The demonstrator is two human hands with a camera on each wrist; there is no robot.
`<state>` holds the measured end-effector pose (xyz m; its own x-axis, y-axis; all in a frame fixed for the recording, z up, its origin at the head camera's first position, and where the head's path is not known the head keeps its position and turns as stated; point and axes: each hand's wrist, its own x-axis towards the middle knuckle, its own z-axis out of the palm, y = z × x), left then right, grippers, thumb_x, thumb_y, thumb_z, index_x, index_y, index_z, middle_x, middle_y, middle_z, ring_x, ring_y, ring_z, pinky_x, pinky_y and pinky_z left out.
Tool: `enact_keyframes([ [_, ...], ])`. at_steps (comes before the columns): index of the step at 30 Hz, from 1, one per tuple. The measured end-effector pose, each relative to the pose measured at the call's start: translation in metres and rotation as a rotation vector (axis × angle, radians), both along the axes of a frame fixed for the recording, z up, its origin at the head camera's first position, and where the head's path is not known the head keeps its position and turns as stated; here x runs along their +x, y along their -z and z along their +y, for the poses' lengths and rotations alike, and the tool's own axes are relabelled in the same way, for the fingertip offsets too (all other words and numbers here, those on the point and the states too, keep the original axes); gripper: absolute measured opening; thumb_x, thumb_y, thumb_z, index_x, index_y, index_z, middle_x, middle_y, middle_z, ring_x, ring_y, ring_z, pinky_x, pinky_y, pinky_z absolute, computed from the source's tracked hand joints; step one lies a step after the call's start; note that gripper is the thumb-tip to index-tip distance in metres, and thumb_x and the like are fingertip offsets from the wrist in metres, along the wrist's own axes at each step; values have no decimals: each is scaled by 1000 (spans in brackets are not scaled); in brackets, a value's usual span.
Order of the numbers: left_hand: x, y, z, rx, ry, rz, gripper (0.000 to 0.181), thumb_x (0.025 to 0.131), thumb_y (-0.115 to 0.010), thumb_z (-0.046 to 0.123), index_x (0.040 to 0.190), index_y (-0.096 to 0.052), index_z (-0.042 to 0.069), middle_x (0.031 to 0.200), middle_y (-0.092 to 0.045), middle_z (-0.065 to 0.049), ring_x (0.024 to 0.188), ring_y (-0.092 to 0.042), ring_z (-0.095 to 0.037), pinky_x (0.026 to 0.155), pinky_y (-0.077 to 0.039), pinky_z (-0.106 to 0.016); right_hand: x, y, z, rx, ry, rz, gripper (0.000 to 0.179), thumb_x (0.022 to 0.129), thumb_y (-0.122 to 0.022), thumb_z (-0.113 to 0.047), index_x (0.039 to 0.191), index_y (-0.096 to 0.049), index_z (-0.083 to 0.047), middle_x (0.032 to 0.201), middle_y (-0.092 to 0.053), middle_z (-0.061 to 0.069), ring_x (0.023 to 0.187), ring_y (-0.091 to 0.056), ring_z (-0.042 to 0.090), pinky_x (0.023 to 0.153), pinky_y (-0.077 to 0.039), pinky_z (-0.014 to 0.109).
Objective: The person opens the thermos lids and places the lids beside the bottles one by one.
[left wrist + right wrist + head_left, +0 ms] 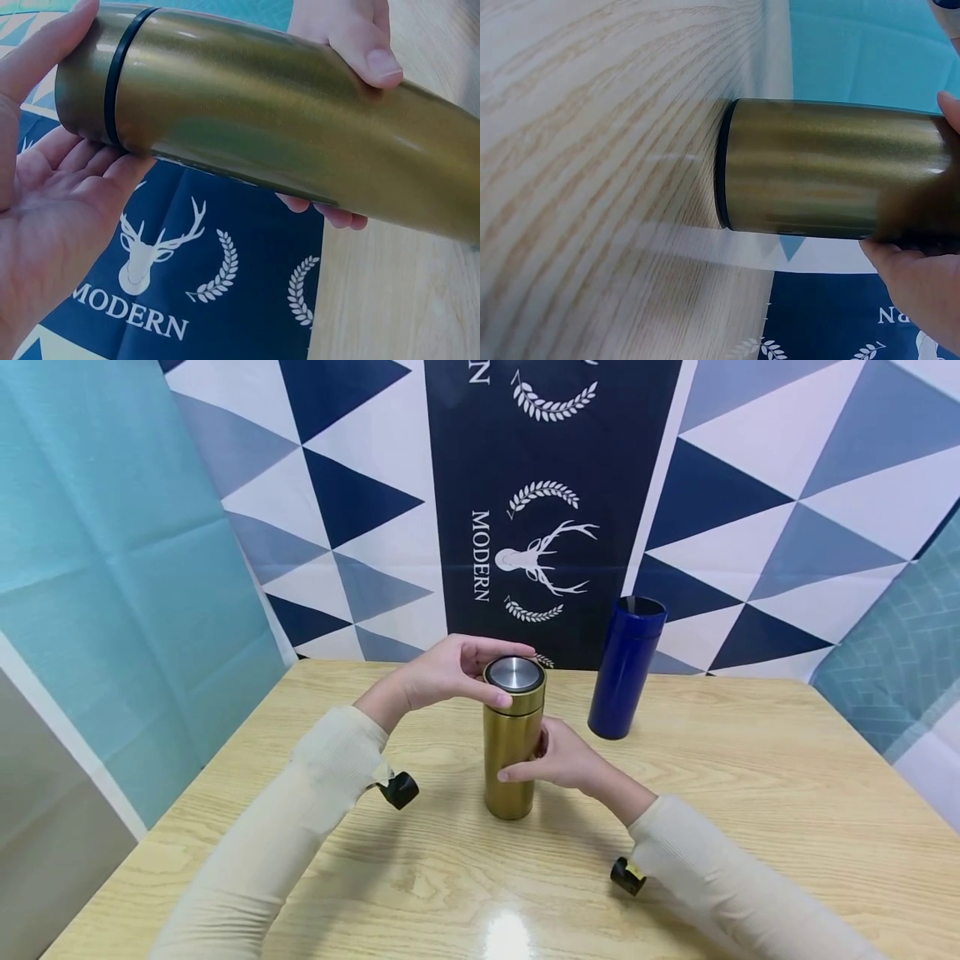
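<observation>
A gold thermos point(513, 760) stands upright on the table, its silver-topped lid point(515, 674) seated above a dark ring. Around that lid my left hand point(450, 672) holds with the thumb on the near side and the fingers behind. In the left wrist view the thumb lies along the lid's edge, and the other fingers curl under it near the dark ring. My right hand point(566, 756) grips the thermos body from the right, thumb across the front, fingertips showing on the far side in the left wrist view. The dark base edge point(722, 165) meets the wood in the right wrist view.
A blue cylinder point(626, 668) with a dark top stands behind and to the right on the wooden table point(735, 777). A patterned backdrop point(367, 510) with a deer print rises at the table's back edge. Teal cloth point(112, 552) hangs at the left.
</observation>
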<state>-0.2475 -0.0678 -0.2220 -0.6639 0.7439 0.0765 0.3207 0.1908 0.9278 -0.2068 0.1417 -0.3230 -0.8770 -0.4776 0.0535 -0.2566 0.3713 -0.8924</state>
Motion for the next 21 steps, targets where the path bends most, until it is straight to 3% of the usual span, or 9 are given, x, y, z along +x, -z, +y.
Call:
enact_keyframes([
  [11,7,-4,1,-37,-61,27,61,80,-75,8,137,-53,14,129,-65,-7,110,-63,-16,96,-53,-33,2,-2,-1,-13,7,-6,60,72,-82,-17,123,-54,-4,113,-68,13,96,-64,13,87,-52,30],
  [21,15,-7,2,-57,-118,11,63,79,-76,8,138,-52,12,129,-65,-7,111,-62,-15,97,-52,-32,1,0,-1,-4,14,-5,60,72,-81,-18,123,-54,-4,113,-68,13,96,-64,14,88,-52,30],
])
